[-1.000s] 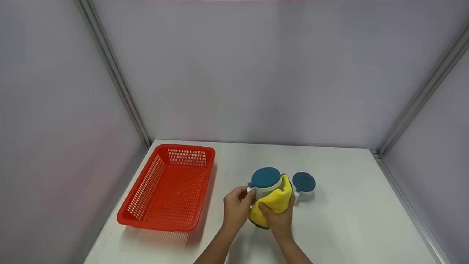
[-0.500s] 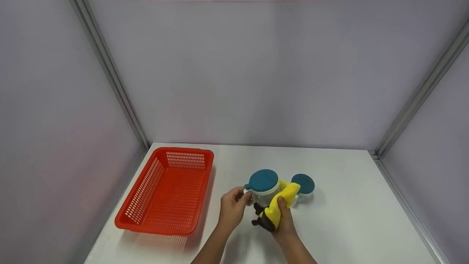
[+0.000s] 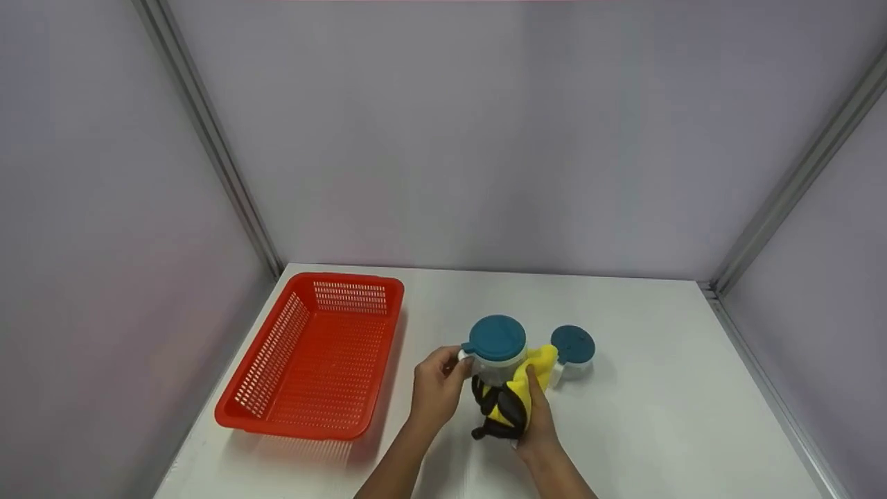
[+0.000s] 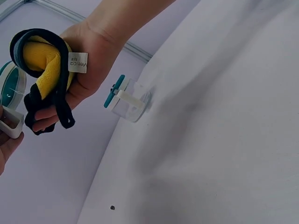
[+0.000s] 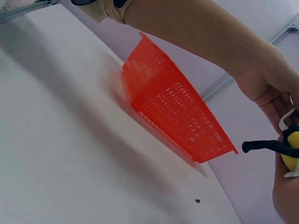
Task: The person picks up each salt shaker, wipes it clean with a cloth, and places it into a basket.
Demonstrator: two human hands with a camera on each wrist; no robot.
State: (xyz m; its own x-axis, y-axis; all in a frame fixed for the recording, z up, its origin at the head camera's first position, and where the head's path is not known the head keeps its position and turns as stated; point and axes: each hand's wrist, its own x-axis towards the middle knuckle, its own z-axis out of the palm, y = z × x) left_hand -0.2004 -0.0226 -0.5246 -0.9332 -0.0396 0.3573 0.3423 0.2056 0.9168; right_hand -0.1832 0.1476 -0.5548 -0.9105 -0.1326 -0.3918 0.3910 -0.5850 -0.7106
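The left hand's [image 3: 435, 394] fingers pinch the jar's [image 3: 497, 339] handle [image 3: 463, 355] at its left, the right hand's [image 3: 542, 431] curled round a cloth [image 3: 539, 364] at its near right side.

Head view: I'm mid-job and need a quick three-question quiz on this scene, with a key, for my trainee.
1. Fill in: in the head view, the red basket is to the ____ of the standing jar.
2. True or false: the held jar has its lid on.
3. The right hand grips: A) the standing jar, B) the yellow cloth, C) the red basket.

Key: 1. left; 2. true; 3. B.
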